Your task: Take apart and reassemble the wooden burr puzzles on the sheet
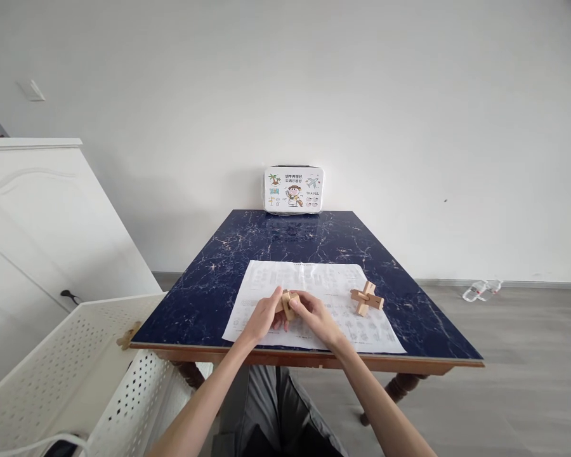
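Near the table's front edge, a small light wooden block piece (288,304) is held between both hands, above a printed sheet. My left hand (265,312) grips its left side, with fingers closed round it. On the right side, my right hand (316,317) has its thumb and fingers closed on the same piece. Parts of the piece are hidden by the fingers. A cross-shaped assembly of wooden bars (367,298) rests on the right part of the white printed sheet (361,330), to the right of my right hand.
The dark blue marbled table (209,273) has a white illustrated case (294,190) at its back, against the wall. At the left are a white perforated basket (33,355) and a white cabinet (52,209). Clear bottles (483,290) lie on the floor at right.
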`<action>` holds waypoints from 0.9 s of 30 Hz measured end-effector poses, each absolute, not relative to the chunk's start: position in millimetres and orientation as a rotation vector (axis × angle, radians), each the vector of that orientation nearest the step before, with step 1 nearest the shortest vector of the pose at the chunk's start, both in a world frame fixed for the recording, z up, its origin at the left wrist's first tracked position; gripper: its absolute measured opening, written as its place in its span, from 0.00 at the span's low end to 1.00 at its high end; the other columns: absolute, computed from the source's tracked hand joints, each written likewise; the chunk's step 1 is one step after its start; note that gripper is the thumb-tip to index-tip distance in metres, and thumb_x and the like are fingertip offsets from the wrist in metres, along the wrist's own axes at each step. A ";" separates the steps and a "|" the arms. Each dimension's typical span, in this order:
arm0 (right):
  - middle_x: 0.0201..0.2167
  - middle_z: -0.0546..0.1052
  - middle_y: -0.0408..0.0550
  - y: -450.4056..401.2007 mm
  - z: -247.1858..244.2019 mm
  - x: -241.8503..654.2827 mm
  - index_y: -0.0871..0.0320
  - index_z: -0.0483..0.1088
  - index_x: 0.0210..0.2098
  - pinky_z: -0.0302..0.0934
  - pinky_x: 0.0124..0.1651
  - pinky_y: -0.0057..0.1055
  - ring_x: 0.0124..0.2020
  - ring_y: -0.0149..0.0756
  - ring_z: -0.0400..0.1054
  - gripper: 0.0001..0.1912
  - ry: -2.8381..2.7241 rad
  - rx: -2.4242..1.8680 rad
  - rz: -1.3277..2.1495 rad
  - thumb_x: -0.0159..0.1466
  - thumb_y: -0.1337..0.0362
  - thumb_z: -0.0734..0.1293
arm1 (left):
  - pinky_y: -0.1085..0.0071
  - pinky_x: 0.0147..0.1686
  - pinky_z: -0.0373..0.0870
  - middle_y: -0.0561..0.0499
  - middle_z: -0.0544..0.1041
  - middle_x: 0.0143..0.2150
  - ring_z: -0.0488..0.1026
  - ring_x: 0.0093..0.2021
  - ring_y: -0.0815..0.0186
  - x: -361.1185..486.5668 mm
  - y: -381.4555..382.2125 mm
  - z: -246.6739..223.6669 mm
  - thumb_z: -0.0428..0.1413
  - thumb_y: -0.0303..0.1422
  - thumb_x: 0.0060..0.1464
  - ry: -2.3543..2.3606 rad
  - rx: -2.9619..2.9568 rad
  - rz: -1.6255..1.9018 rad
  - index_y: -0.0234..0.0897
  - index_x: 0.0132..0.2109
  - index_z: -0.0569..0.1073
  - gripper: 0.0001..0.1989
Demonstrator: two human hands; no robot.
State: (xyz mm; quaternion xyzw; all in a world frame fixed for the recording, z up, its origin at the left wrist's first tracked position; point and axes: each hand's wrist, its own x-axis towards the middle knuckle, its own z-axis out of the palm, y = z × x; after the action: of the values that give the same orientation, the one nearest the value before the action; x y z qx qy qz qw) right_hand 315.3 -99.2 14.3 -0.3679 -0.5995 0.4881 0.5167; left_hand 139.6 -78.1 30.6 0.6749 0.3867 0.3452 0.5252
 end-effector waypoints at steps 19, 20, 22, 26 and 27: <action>0.39 0.81 0.56 -93.0 7.8 307.6 0.59 0.73 0.45 0.69 0.44 0.41 0.42 0.51 0.77 0.31 -1.280 -1.123 1.028 0.61 0.36 0.71 | 0.67 0.35 0.76 0.44 0.71 0.59 0.75 0.32 0.68 139.2 -81.7 19.8 0.61 0.35 0.60 1.008 1.968 0.963 0.48 0.68 0.59 0.33; 0.40 0.81 0.56 -93.4 8.4 307.3 0.59 0.73 0.45 0.69 0.44 0.41 0.42 0.51 0.76 0.31 -1.288 -1.132 1.025 0.62 0.36 0.70 | 0.66 0.35 0.77 0.44 0.72 0.58 0.75 0.33 0.67 138.5 -81.5 19.9 0.61 0.35 0.60 1.017 1.979 0.968 0.47 0.67 0.61 0.31; 0.40 0.81 0.56 -94.3 9.4 306.6 0.58 0.73 0.44 0.69 0.43 0.40 0.42 0.51 0.76 0.30 -1.300 -1.138 1.025 0.63 0.36 0.70 | 0.65 0.34 0.78 0.44 0.73 0.58 0.76 0.34 0.65 137.6 -81.5 19.9 0.61 0.36 0.60 1.034 1.988 0.988 0.46 0.66 0.63 0.29; 0.39 0.82 0.55 -93.2 9.5 305.0 0.58 0.73 0.43 0.70 0.41 0.39 0.40 0.50 0.77 0.30 -1.273 -1.125 1.019 0.62 0.36 0.70 | 0.65 0.34 0.79 0.45 0.73 0.57 0.77 0.32 0.66 139.0 -84.4 20.4 0.61 0.34 0.59 1.053 2.020 1.052 0.48 0.65 0.65 0.28; 0.38 0.81 0.55 -92.1 9.2 304.7 0.58 0.73 0.42 0.70 0.41 0.39 0.40 0.49 0.77 0.30 -1.258 -1.118 1.018 0.61 0.36 0.71 | 0.65 0.34 0.79 0.46 0.72 0.58 0.77 0.32 0.66 139.7 -85.8 21.1 0.61 0.34 0.59 1.063 2.036 1.071 0.49 0.65 0.65 0.28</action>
State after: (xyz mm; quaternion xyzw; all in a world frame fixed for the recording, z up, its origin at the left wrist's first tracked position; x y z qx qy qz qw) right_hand 304.7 -92.1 9.2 -0.4732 -0.5322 0.4310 0.5541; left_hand 139.7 -85.8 21.1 0.7665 0.4004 0.4032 0.2993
